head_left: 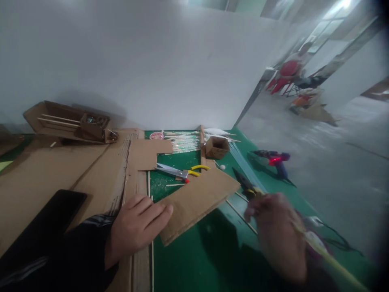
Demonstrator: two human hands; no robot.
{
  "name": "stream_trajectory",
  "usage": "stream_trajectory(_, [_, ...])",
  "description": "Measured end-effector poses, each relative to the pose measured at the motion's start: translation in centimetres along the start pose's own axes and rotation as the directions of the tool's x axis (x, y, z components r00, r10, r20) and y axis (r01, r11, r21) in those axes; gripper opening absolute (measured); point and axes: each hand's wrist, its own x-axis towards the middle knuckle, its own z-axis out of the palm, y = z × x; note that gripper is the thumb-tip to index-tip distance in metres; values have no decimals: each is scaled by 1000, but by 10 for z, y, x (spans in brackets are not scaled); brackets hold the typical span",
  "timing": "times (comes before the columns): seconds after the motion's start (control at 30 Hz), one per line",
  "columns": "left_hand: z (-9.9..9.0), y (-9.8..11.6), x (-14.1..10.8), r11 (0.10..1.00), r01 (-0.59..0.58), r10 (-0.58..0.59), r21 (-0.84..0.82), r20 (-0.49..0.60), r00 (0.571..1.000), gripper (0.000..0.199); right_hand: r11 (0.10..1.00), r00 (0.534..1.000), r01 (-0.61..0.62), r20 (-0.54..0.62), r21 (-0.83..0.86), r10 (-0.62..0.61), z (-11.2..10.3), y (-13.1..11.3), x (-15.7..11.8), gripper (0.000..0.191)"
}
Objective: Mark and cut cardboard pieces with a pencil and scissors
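My left hand (pixel 139 223) rests at the left end of a folded cardboard piece (pixel 199 198), its fingertips on the near-left corner and its thumb mostly hidden. At the right, my right hand (pixel 273 231), blurred by motion, has its fingers closed round pliers (pixel 246 182) with dark jaws pointing up and left. Those jaws are just beyond the cardboard's right corner. Scissors with yellow handles (pixel 179 172) lie behind the cardboard. Thin wooden sticks (pixel 241 217) stick out to its right. Behind it stands a small open cardboard box (pixel 217 147).
A glue gun (pixel 278 160) with a red light lies at the green table's (pixel 182 267) right edge. At left are a phone (pixel 65 207), cardboard sheets (pixel 82 162) and a cardboard model (pixel 69 123). A white wall (pixel 136 61) rises behind; a person (pixel 290 69) sits far off.
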Motion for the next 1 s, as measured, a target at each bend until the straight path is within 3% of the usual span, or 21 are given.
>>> stream_trajectory(0.07, [3,0,-3,1000,11,-12,20,7,1000,21,984,984,-158,94,87,150,13,13,-10,28])
stream_trajectory(0.17, [8,2,-6,997,-3,-1,72,44,999,21,907,922,-352,251,232,294,37,19,-18,43])
stream_trajectory(0.3, [10,6,-7,994,-30,22,102,80,997,19,888,913,-378,264,262,311,65,8,-17,38])
stream_trajectory(0.43, [10,11,-6,994,-38,29,105,79,996,18,871,897,-415,278,263,343,80,0,-17,53])
stream_trajectory(0.73, [16,13,-11,998,-19,14,60,76,997,19,855,889,-420,326,304,321,84,12,-13,53])
stream_trajectory(0.9, [14,17,-10,999,38,-38,5,151,988,15,859,882,-421,353,290,313,82,14,-8,55])
stream_trajectory(1.0, [8,18,-10,959,191,-139,-208,240,961,57,864,884,-414,352,288,307,79,16,-5,54])
